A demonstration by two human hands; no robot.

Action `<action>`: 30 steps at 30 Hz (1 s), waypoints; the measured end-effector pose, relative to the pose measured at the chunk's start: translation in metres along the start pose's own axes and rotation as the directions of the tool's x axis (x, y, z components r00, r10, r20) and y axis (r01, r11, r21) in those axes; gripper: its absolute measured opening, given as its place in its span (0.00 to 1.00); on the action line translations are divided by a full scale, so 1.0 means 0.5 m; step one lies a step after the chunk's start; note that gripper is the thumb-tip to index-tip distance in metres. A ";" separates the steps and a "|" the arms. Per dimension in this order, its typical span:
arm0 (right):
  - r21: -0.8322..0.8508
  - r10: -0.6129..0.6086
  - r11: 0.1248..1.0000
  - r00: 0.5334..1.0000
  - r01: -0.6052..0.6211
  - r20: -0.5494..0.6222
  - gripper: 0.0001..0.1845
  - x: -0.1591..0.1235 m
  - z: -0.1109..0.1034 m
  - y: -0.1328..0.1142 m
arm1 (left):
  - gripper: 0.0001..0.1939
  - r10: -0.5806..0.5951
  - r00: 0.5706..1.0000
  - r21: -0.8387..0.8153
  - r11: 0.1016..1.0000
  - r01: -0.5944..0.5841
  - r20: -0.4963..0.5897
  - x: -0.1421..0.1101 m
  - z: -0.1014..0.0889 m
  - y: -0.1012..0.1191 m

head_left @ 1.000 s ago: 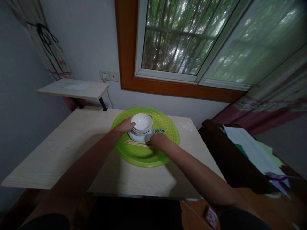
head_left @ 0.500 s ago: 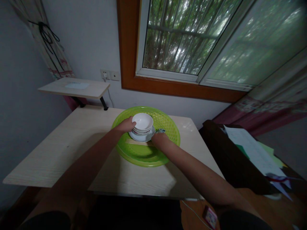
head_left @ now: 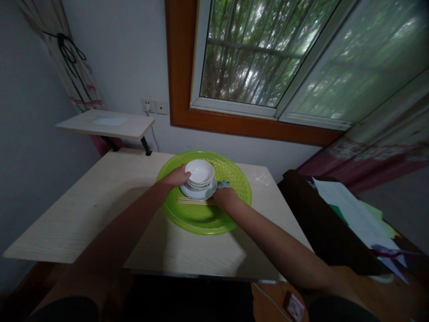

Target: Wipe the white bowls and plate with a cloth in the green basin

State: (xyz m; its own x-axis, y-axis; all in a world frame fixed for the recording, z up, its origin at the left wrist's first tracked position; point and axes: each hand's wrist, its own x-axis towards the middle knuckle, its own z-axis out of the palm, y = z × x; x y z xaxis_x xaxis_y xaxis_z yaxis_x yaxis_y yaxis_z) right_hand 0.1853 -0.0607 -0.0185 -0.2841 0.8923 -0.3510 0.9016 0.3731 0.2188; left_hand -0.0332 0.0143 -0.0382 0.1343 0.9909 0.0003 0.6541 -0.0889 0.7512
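Observation:
A stack of white bowls (head_left: 200, 171) stands on a white plate (head_left: 198, 194) inside a round green plastic tray (head_left: 206, 230). My left hand (head_left: 178, 175) is closed on the left side of the stack, its thumb over the top bowl's rim. At the plate's right edge, my right hand (head_left: 225, 194) looks curled, its fingers hidden from view. Just beyond its knuckles a small crumpled grey-green thing (head_left: 224, 184), perhaps cloth, shows. Several light wooden chopsticks (head_left: 194, 201) lie in front of the plate, their right ends reaching beneath my right hand.
The tray rests on a pale wooden table (head_left: 100, 214). A small raised shelf (head_left: 107, 124) with a sheet on it stands at the table's back left. Wall and window (head_left: 254, 58) are behind. To the right, papers (head_left: 355, 214) lie on a dark brown piece of furniture (head_left: 321, 219).
The whole view has shifted very slightly. Both hands stay in nearly the same places at the bowls and the plate's edge.

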 end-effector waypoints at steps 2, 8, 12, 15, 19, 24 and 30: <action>0.001 -0.002 1.000 1.000 0.002 0.016 0.18 -0.003 -0.007 0.005 | 0.17 0.016 0.999 0.017 1.000 -0.017 0.030 0.004 0.001 -0.002; 0.017 0.056 0.998 0.995 -0.055 -0.080 0.21 0.004 -0.020 0.045 | 0.21 0.070 0.990 -0.014 0.997 -0.072 -0.122 0.018 -0.004 0.001; 0.034 0.098 0.995 0.993 -0.096 -0.072 0.23 0.016 -0.011 0.076 | 0.18 0.074 0.948 -0.169 0.977 -0.132 -0.310 0.024 -0.022 0.008; 0.057 0.095 0.994 0.994 -0.092 -0.047 0.23 0.025 -0.002 0.085 | 0.15 0.095 0.910 -0.291 0.930 -0.225 -0.403 0.013 -0.048 0.020; 0.091 0.092 0.992 0.995 -0.089 -0.024 0.19 0.038 0.005 0.081 | 0.13 0.296 0.840 -0.070 0.929 -0.365 -0.454 -0.032 -0.092 0.033; 0.113 0.132 0.986 0.990 -0.126 -0.054 0.17 0.040 -0.008 0.092 | 0.16 0.327 0.821 0.079 0.941 -0.330 -0.468 -0.094 -0.111 -0.020; 0.302 0.105 0.953 0.908 0.024 -0.405 0.15 -0.005 -0.039 0.145 | 0.36 -0.219 0.953 -0.632 0.774 0.040 -0.208 -0.154 -0.061 -0.092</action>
State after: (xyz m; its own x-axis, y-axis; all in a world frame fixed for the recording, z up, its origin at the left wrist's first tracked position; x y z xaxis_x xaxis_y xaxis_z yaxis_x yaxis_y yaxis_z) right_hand 0.2453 -0.0308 0.0159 -0.2952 0.9527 0.0724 0.9508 0.3004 -0.0755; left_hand -0.0964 -0.0549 -0.0525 -0.1695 0.9852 -0.0268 0.0417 0.0343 0.9985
